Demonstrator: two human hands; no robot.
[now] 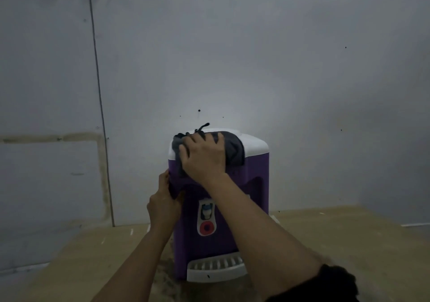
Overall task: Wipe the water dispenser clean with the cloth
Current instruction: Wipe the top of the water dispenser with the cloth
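A purple water dispenser (pixel 246 185) with a white top stands upright on a wooden surface, close to the wall. A dark grey cloth (pixel 233 149) lies over its top front edge and hangs down the left front. My right hand (pixel 204 156) lies flat on the cloth, fingers spread, pressing it against the top. My left hand (pixel 164 202) grips the dispenser's left side edge, thumb at the front. A white tap panel (pixel 207 216) with a red button sits on the front. A white drip tray (pixel 216 266) juts out at the bottom.
The wooden surface (pixel 349 243) runs left and right of the dispenser. A grey wall (pixel 232 57) stands right behind it. A thin dark cable (pixel 99 87) runs down the wall at the left.
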